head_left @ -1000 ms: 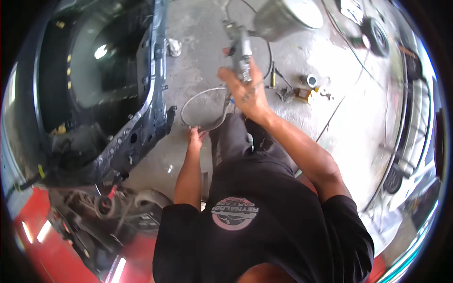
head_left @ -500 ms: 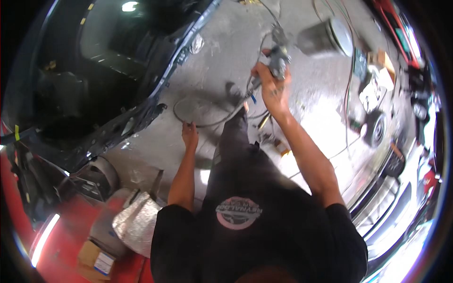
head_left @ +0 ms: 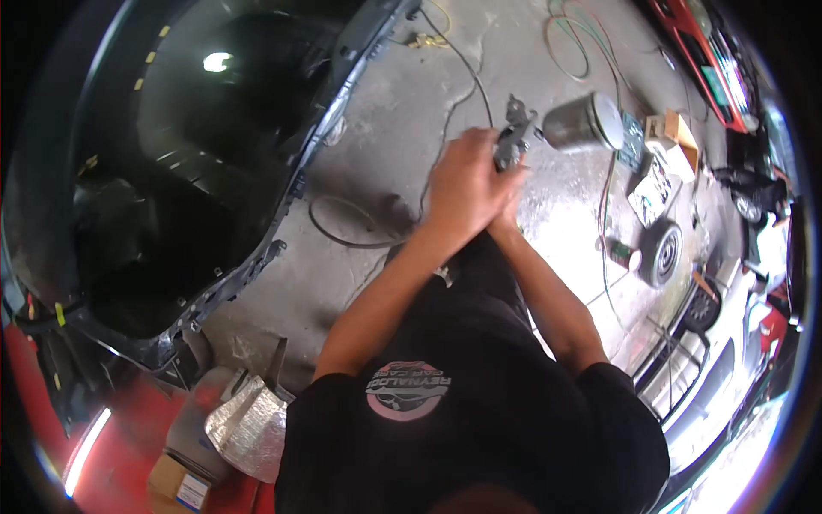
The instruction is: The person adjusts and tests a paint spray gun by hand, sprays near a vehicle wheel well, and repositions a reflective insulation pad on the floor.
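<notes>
Both my hands meet in front of me over the concrete floor [head_left: 377,111]. My left hand [head_left: 465,182] lies on top, wrapped around the lower end of a grey handheld power tool [head_left: 515,137]. My right hand [head_left: 512,199] is mostly hidden under the left and grips the same tool from below. The tool's head points up and away from me. A dark cord [head_left: 469,81] runs from it across the floor.
A dark stripped car body shell [head_left: 171,171] fills the left. A wire loop [head_left: 347,233] lies on the floor beside it. A metal bucket [head_left: 584,124], boxes [head_left: 661,163], a small wheel [head_left: 664,253], coloured hoses [head_left: 582,38] and a white vehicle [head_left: 715,381] are at right.
My left hand has come up from near the wire loop on the floor and closed over the tool with my right hand. The view has swung, so the car shell sits further left.
</notes>
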The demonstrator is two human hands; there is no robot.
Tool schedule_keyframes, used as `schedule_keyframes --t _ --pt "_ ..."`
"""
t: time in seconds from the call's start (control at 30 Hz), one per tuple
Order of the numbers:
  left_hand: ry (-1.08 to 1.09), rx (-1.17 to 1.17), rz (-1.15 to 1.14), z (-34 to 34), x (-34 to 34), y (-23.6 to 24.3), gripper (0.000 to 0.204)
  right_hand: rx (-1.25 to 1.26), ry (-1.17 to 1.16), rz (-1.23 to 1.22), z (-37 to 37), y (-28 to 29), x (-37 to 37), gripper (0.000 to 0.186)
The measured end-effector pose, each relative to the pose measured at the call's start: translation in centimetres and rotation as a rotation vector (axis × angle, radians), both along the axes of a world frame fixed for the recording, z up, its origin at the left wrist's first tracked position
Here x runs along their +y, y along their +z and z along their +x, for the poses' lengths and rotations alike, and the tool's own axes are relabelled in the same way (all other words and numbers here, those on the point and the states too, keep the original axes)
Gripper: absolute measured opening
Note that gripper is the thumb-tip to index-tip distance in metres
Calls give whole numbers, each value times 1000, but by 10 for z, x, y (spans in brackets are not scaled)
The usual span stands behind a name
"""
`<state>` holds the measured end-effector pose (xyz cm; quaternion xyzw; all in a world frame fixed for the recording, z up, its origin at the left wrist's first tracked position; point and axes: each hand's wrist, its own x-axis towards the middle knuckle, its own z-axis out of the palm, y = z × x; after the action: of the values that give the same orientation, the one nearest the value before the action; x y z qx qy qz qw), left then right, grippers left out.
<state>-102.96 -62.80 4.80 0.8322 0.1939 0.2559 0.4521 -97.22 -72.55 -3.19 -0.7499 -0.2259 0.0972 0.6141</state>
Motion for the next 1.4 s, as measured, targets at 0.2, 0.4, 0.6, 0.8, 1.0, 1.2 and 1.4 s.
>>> schedule_keyframes --t 0.2,0.4,0.6,0.8,1.0,1.2,1.4 --pt "-15 292 221 77 -49 9 44 -91 58 10 37 7 -34 54" --pt "48 222 500 140 -90 14 22 -97 171 38 102 24 -85 64" --pt "107 93 382 183 -108 43 18 -37 335 91 167 49 -146 67" --pt "-11 136 320 183 -104 89 23 279 716 -20 229 30 -189 72" --pt "-163 19 -23 149 -99 127 28 -324 1034 -349 247 70 -131 61" --pt "-250 -21 -55 109 -94 140 26 -310 1081 137 206 77 -77 48" --pt "302 -40 56 28 -110 108 40 -326 974 282 136 55 -34 36"
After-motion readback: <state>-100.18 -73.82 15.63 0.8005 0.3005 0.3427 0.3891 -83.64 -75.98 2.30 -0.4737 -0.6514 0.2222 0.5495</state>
